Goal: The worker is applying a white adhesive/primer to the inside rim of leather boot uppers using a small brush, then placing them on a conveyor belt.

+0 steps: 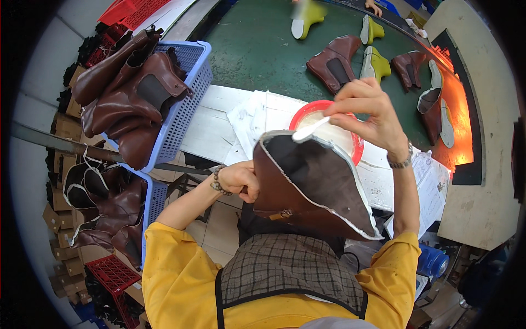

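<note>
My left hand [240,180] is closed on the side of a brown boot upper [290,192], which is turned so its open bottom and dark lining face up. White paste coats the edge of that opening. Between the thumb and fingers of my right hand [375,112] is a small white brush [312,129]. The brush's head rests at the upper's far rim; its bristles cannot be made out. Just beyond the upper, a red bowl [359,149] of creamy white paste stands on the white-covered bench, partly hidden by my right hand and the upper.
At left, blue baskets [189,104] hold several brown boot uppers [137,98]. Ahead, a green conveyor belt [257,55] carries brown uppers and yellow-green lasts [375,66], with an orange-glowing heater opening [460,131] at right. Another person's hand [374,7] shows at the far edge.
</note>
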